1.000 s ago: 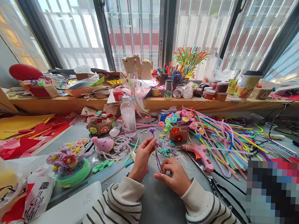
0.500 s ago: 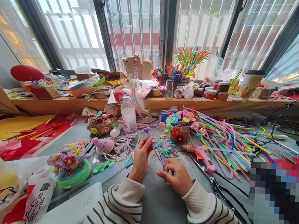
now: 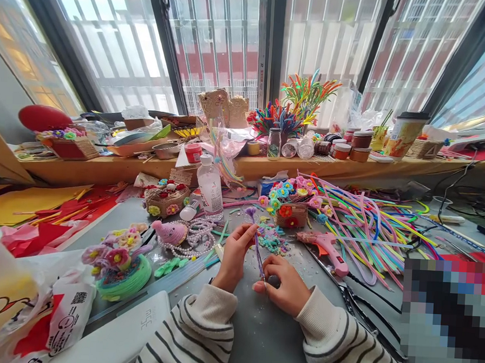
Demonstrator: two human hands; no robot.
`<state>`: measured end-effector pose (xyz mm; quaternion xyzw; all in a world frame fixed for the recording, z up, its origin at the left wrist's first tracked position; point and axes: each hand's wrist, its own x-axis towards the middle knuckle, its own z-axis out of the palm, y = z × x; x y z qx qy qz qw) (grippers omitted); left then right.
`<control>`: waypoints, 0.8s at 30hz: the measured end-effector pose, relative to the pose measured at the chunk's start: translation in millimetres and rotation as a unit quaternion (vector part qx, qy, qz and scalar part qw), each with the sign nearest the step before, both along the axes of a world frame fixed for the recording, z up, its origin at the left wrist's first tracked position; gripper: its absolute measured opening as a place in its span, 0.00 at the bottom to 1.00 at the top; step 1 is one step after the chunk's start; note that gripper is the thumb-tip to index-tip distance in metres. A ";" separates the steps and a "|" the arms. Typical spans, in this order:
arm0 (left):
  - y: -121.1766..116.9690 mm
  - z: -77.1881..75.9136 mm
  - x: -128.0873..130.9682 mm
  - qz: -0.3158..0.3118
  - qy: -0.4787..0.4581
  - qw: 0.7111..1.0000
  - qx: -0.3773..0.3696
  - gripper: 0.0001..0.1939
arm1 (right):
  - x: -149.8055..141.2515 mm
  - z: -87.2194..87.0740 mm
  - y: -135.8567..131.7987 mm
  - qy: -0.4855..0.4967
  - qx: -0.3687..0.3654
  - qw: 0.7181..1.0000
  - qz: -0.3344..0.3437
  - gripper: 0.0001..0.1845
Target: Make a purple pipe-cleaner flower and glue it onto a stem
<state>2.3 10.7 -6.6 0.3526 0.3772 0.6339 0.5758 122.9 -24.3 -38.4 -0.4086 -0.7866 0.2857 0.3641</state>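
A purple pipe-cleaner flower (image 3: 250, 212) stands above the fingertips of my left hand (image 3: 234, 259), which pinches it just below its head. Its twisted purple stem (image 3: 258, 254) slants down toward me. At the stem's lower end, my right hand (image 3: 284, 286) is closed, thumb and forefinger gripping the tip. Just beyond the stem lies a heap of teal and lilac pipe-cleaner scraps (image 3: 272, 239). Right of the heap rests a pink hot glue gun (image 3: 326, 250).
Loose pipe cleaners (image 3: 370, 226) spread over the right side. Scissors (image 3: 354, 298) lie near my right sleeve. A water bottle (image 3: 210, 188), bead strings (image 3: 201, 237) and a green flower pot (image 3: 125, 284) stand on the left. Behind them runs a crowded ledge (image 3: 145, 168).
The flower and my left hand have shifted slightly right. The stem is steeper, and its strands, spread in a loop before, lie closer together. My right hand keeps its hold at the lower end.
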 end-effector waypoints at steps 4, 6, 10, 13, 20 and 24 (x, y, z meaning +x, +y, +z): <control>-0.8 -1.7 0.0 -0.007 0.004 1.000 0.001 0.07 | 0.9 -1.2 1.5 0.010 0.023 1.000 -0.011 0.23; -0.5 -2.6 -0.3 -0.001 -0.007 1.000 0.000 0.07 | 1.4 -2.6 2.4 0.014 0.032 0.999 -0.022 0.23; 1.8 -3.3 -1.3 0.017 -0.028 0.999 -0.014 0.07 | 2.1 -6.3 4.3 0.013 0.044 0.998 -0.037 0.24; 2.8 -2.3 -1.9 0.030 -0.033 0.999 -0.023 0.08 | 2.4 -7.7 5.5 0.011 0.054 0.998 -0.037 0.25; -0.6 -0.4 -2.5 0.035 -0.034 0.998 -0.034 0.09 | 2.8 -4.9 4.5 0.012 0.038 0.998 -0.047 0.26; -1.5 -0.8 -1.5 0.028 -0.025 0.999 -0.013 0.08 | 2.5 -2.3 1.9 0.002 0.012 0.999 -0.033 0.25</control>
